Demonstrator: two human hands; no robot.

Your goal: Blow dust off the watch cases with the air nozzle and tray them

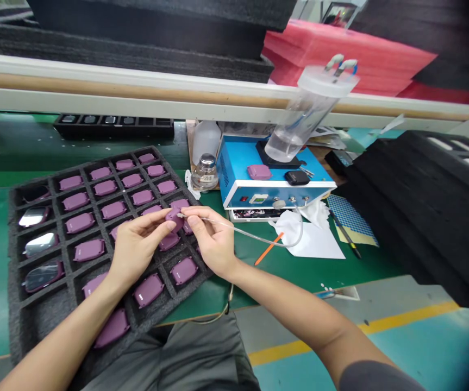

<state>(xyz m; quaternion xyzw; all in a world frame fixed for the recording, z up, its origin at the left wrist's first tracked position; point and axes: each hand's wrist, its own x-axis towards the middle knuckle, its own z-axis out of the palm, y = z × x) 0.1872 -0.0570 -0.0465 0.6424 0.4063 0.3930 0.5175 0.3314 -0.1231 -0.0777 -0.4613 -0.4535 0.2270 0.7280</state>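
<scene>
The left hand (138, 244) pinches a mauve part (174, 219) between thumb and fingertips, just above the foam tray (26, 326). The right hand (210, 239) grips a thin tube (258, 237) close to its metal tip, much as one holds a pen. The tip sits at the part's face, though whether it touches cannot be told. Both hands are clenched on what they hold, and neither has released. The hold suits fine work: the fingers take the part by its edges, leaving the face free, and the hands stay close together, so the short reach of the tip stays steady. The tube curves away, slack, toward the blue box (238, 168) beyond the tray's right side, so it does not drag on the grip. The tray's cells hold rows of mauve parts, and its leftmost column holds mirrored pieces (41, 244); the cells beneath the hands are partly hidden. Another mauve part (259, 172) and a black part (296, 177) lie on top of the box, next to a clear cylinder (307, 111) of liquid. A small glass bottle (204, 174) stands at the tray's far corner, with a plastic bottle (205, 141) just behind it, and a dark tray (112, 126) of small pieces lies beyond.
</scene>
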